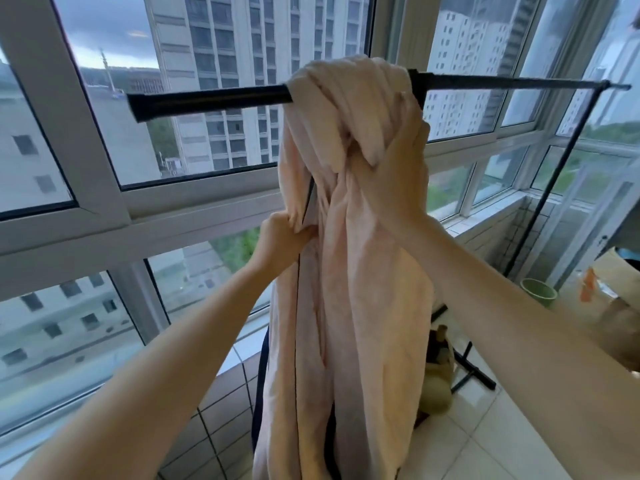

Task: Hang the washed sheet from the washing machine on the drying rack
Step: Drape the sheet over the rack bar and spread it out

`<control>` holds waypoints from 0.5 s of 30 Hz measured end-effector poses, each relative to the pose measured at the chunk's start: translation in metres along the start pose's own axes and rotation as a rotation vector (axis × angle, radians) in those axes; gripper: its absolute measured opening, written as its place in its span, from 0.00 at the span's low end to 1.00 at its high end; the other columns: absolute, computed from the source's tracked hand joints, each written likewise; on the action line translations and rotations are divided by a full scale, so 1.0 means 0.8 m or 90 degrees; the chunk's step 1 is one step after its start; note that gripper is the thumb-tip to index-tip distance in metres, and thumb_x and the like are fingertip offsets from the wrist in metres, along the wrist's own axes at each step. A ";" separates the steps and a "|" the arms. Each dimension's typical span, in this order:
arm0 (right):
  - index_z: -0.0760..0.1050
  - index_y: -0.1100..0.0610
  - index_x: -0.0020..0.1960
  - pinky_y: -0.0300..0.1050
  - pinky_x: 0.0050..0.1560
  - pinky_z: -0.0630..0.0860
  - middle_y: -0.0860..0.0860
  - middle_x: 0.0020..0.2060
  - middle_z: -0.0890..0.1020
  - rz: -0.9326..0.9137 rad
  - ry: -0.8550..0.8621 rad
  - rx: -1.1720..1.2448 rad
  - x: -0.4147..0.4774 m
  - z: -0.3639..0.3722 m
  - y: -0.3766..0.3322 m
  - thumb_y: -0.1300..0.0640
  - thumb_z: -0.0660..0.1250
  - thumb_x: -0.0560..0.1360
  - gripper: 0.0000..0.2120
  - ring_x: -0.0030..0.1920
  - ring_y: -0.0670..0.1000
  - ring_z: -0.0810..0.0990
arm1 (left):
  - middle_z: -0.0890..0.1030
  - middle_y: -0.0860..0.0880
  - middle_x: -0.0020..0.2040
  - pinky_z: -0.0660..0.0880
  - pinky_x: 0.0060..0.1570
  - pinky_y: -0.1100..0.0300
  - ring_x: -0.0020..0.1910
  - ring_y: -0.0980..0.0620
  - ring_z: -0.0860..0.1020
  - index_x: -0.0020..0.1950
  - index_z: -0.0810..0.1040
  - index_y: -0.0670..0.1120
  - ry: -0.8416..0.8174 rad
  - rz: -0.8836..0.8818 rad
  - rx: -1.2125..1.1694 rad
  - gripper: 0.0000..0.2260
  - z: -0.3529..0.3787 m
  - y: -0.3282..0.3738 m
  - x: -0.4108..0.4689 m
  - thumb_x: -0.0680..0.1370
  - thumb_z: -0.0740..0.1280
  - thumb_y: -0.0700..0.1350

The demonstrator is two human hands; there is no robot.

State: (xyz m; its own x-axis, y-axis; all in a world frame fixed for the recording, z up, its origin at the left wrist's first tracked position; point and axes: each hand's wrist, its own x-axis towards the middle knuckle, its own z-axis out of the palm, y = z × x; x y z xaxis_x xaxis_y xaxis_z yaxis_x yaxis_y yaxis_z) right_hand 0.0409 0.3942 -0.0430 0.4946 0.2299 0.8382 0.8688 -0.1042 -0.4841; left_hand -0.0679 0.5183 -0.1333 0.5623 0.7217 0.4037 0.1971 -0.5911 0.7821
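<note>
Sheet (363, 289) bunched over drying rack (207, 100) bar, by the window (225, 143).
Pale pink cloth hung in long folds toward the tiled floor (467, 427). Left grip (282, 237) pinched a fold at its left edge, lower down — right grip (394, 168) held the gathered cloth just under the bar.

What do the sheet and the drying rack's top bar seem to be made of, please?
The sheet looks like soft woven cloth, perhaps cotton, matte pale pink: it bunches and creases deeply. The top bar looks like metal with a black coating, though plastic is possible: thin, straight, faintly shiny.
</note>
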 end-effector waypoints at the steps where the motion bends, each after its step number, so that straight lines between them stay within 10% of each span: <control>1: 0.54 0.56 0.75 0.48 0.60 0.74 0.55 0.67 0.67 0.007 0.004 0.002 -0.015 0.001 0.003 0.39 0.69 0.71 0.42 0.64 0.52 0.72 | 0.80 0.46 0.38 0.72 0.35 0.61 0.37 0.50 0.78 0.43 0.81 0.39 0.003 0.000 -0.006 0.07 0.001 -0.001 -0.003 0.73 0.72 0.43; 9: 0.42 0.50 0.77 0.57 0.65 0.69 0.52 0.73 0.61 0.118 -0.148 -0.052 -0.115 0.011 0.035 0.39 0.73 0.64 0.55 0.70 0.55 0.65 | 0.80 0.51 0.42 0.72 0.37 0.67 0.41 0.53 0.78 0.50 0.79 0.44 0.024 0.021 -0.048 0.08 -0.003 -0.020 -0.017 0.72 0.73 0.42; 15: 0.44 0.49 0.77 0.54 0.59 0.76 0.56 0.63 0.74 0.134 -0.142 0.066 -0.120 0.022 0.034 0.50 0.64 0.75 0.39 0.58 0.57 0.77 | 0.78 0.55 0.40 0.71 0.35 0.77 0.39 0.63 0.75 0.53 0.77 0.44 0.039 0.042 -0.093 0.09 -0.005 -0.021 -0.021 0.73 0.71 0.39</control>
State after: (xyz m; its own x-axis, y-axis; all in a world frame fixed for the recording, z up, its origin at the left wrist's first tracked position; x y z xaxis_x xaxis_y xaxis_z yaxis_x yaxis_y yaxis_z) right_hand 0.0163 0.3867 -0.1411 0.6362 0.4210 0.6466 0.7350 -0.0758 -0.6738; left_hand -0.0839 0.5178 -0.1514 0.5197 0.7060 0.4812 0.0398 -0.5826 0.8118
